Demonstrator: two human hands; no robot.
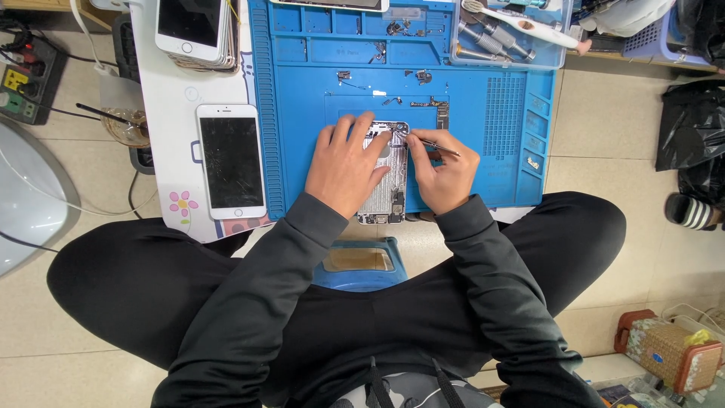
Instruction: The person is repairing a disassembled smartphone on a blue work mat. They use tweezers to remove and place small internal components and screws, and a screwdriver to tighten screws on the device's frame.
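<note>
Opened phone chassis (387,198) — silver, back shell with its insides exposed, lying lengthwise at the centre of the frame on the blue work mat (483,162). Its upper half is largely hidden under the two hands; the internal parts are too small to make out.

Left hand (346,168) — laid flat over the chassis's left side, fingers spread and pointing toward the top of the frame, pressing it down; not closed around anything.

Right hand (443,175) — just right of the chassis, fingers pinched shut on a thin metal tool (436,145). The tool's tip meets the chassis's upper right corner; whether it is tweezers or a driver cannot be told.

Loose small parts (423,102) — screws, brackets and a narrow board scattered on the mat above the hands, details unclear.

White phone (230,161) — dark screen up, left of the mat on the white counter (170,113).

Stack of phones (198,32) — upper left, cut off by the top edge.

Clear tray (555,45) of screwdrivers — upper right, partly out of frame.

Power strip (21,81) — far left edge, on the tiled floor.

Blue stool (361,264) — below the mat, mostly hidden between the person's dark-clad knees.
</note>
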